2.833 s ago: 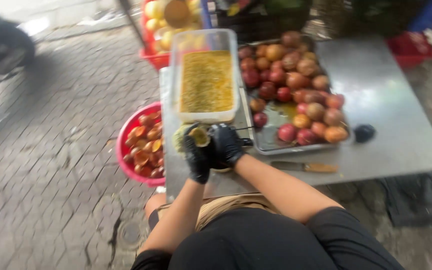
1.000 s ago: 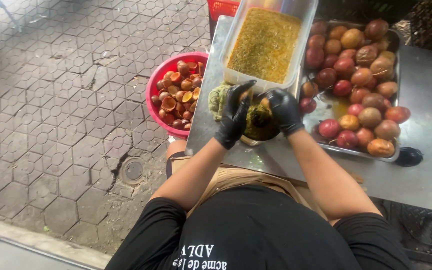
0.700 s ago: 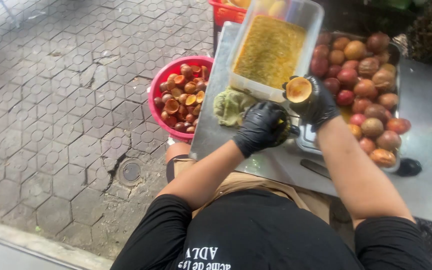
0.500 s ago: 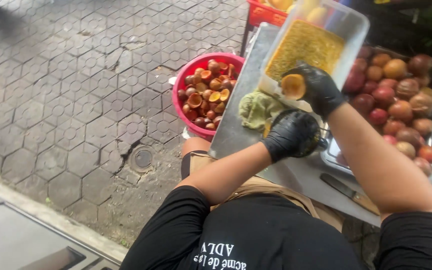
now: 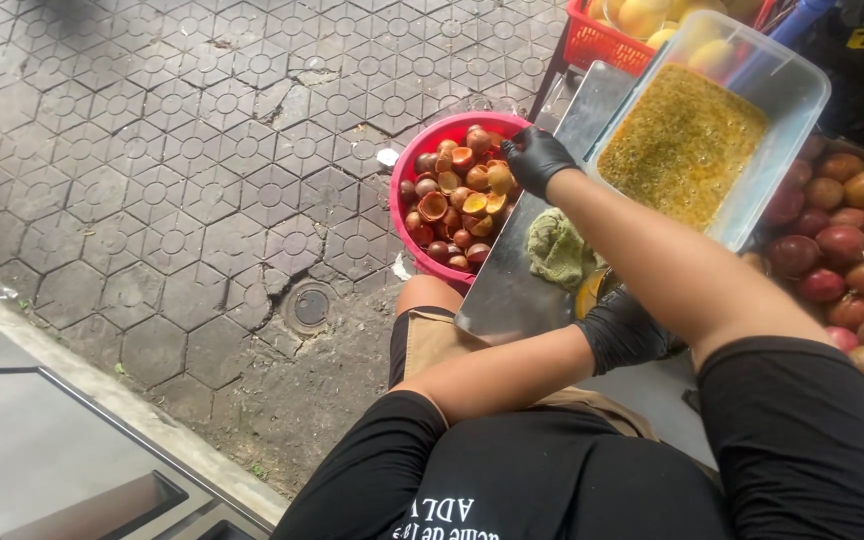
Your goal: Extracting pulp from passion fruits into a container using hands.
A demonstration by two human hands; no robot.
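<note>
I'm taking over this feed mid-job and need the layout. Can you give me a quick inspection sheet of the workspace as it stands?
Surface: steel table, wet sheen, bare at its near left corner.
Job's things: red bucket on the paving, heaped with emptied fruit shells; clear tub filled with yellow seeded pulp; whole passion fruits at right.
Clutter: crumpled green cloth on the table beside the tub.
Hands: right hand, black-gloved, reaches across over the bucket rim; whether it holds anything cannot be told. Left hand, black-gloved, low at the table; its grip is hidden.
Cables: nothing seen.
Surroundings: hexagon paving, round drain cover, red crate of yellow fruit behind.
</note>
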